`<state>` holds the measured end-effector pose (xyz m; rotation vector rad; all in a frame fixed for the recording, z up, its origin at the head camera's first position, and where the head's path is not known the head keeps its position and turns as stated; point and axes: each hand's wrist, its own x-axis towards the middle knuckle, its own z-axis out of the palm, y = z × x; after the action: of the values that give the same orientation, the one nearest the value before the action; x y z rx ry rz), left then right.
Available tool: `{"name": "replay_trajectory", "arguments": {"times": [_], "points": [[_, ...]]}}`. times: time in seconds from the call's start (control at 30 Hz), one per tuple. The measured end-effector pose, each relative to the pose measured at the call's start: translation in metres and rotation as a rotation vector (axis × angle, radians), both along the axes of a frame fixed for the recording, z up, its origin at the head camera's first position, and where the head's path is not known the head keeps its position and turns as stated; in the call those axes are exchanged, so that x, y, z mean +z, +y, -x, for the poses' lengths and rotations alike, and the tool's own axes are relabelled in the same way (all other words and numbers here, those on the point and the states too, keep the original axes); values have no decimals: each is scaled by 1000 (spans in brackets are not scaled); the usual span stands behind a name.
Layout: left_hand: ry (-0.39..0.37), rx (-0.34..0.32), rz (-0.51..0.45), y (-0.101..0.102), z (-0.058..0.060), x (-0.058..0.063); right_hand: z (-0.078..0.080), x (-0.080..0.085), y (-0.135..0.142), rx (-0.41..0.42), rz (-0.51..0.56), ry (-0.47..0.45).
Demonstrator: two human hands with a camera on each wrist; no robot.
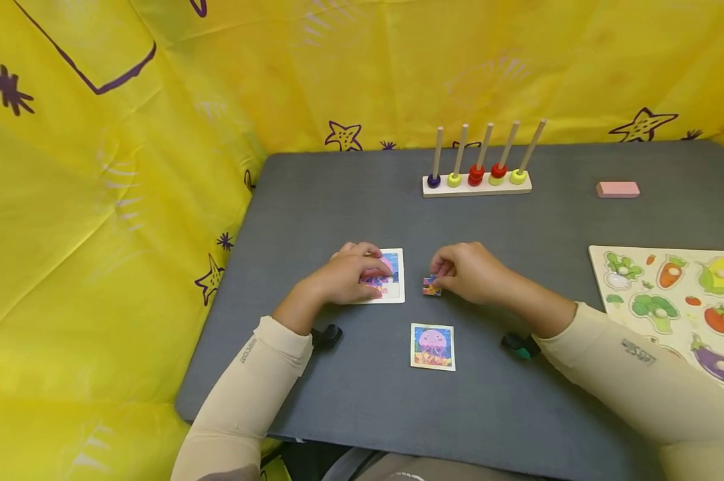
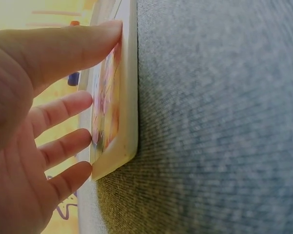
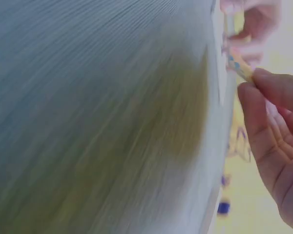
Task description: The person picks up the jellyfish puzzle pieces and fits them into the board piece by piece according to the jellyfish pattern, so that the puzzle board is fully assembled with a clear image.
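Note:
A white-framed jigsaw puzzle tray point(image 1: 400, 280) with a pink jellyfish picture lies on the table. My left hand point(image 1: 348, 275) rests on it, its thumb and fingertips touching the tray and hiding its left part. Pale bare base shows at the tray's lower right. In the left wrist view the fingers of that hand point(image 2: 63, 112) are spread, nearly straight. Just right of the tray, my right hand point(image 1: 472, 270) pinches a small jigsaw piece point(image 1: 430, 287) between thumb and fingertips. The right wrist view shows this piece point(image 3: 240, 67) tilted, held by one end.
A jellyfish picture card point(image 1: 432, 347) lies nearer me. Behind stands a peg bead counter point(image 1: 476, 189) with coloured beads. A pink block point(image 1: 618, 190) is at the back right, and a vegetable puzzle board point(image 1: 626, 274) at the right. Yellow cloth point(image 1: 127, 234) borders the table.

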<state>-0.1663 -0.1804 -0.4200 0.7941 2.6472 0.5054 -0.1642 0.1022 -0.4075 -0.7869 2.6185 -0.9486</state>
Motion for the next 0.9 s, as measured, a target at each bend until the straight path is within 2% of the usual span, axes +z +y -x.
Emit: {"name": "replay_trajectory", "arguments": {"times": [0.17, 0.37, 0.63, 0.9], "points": [[-3, 15, -16, -1, 0, 0, 10, -1, -40, 69, 29, -24], [-24, 32, -10, -2, 0, 0, 17, -6, -68, 108, -20, -48], [-7, 57, -1, 2, 0, 0, 17, -8, -75, 113, -89, -5], [25, 92, 10, 9, -1, -2, 27, -10, -78, 79, -136, -20]]}}
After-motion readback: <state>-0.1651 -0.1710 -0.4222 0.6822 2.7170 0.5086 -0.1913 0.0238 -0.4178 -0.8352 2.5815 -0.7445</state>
